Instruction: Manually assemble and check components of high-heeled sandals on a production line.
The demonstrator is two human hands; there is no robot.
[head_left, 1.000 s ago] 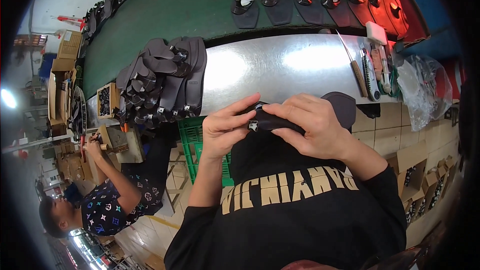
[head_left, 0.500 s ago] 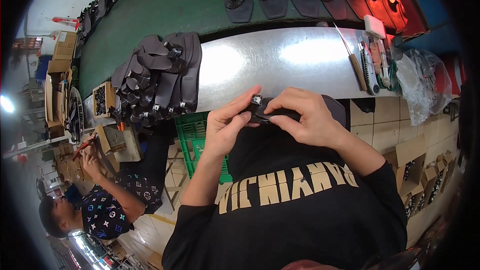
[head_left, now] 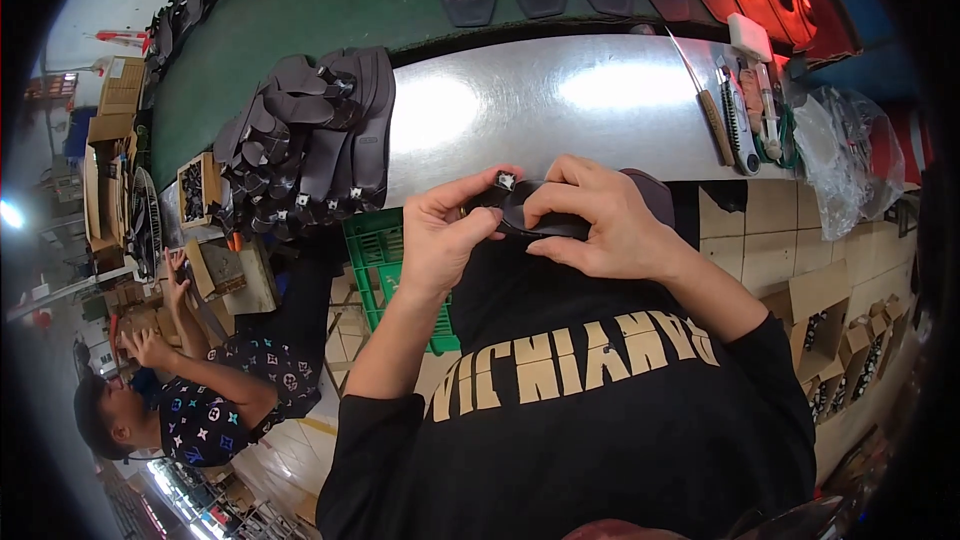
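pos: we've got the sandal (head_left: 516, 216) by the metal bench's (head_left: 500, 90) near edge | look: matte dark sole (head_left: 655, 194), rounded end past the right hand; black strap area, small whitish patch (head_left: 507, 181), rest hidden | hands: left hand (head_left: 438, 237) pinching strap end, right hand (head_left: 612, 223) clamped round sole, close together

the head-worn fisheye looks down on the metal worktop (head_left: 525, 115) from nearby, its dark rim perhaps hiding detail.
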